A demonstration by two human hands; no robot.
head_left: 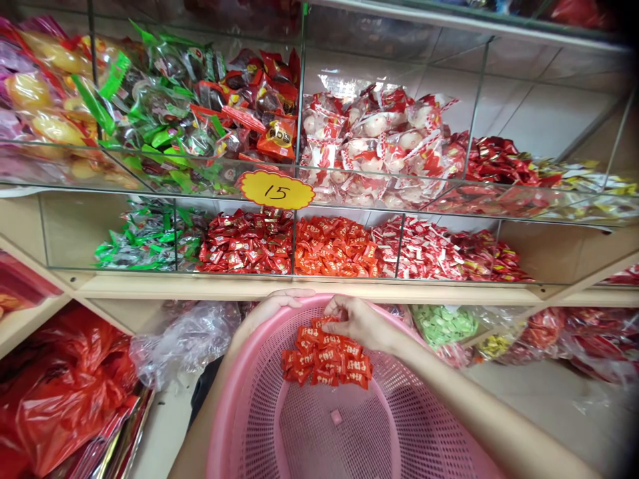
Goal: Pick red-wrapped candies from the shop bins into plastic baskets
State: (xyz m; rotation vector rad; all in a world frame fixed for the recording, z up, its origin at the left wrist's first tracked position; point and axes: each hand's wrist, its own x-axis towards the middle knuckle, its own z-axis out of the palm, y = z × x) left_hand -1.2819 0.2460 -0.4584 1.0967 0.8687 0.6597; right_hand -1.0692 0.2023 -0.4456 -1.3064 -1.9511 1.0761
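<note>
Yellow tag [277, 190] — “15” | left hand [283, 301] curled over pink basket [222, 426] rim | right hand [358, 320] half-curled at red packets [327, 362] — grip unclear, lettering illegible

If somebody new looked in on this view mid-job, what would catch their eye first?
Probably the big pink basket in the lower middle, with the left hand at its far rim and the right hand reaching in over a cluster of orange-red packets. Next, likely the yellow tag reading "15", above the basket between the two tiers of wrapped goods.
</note>
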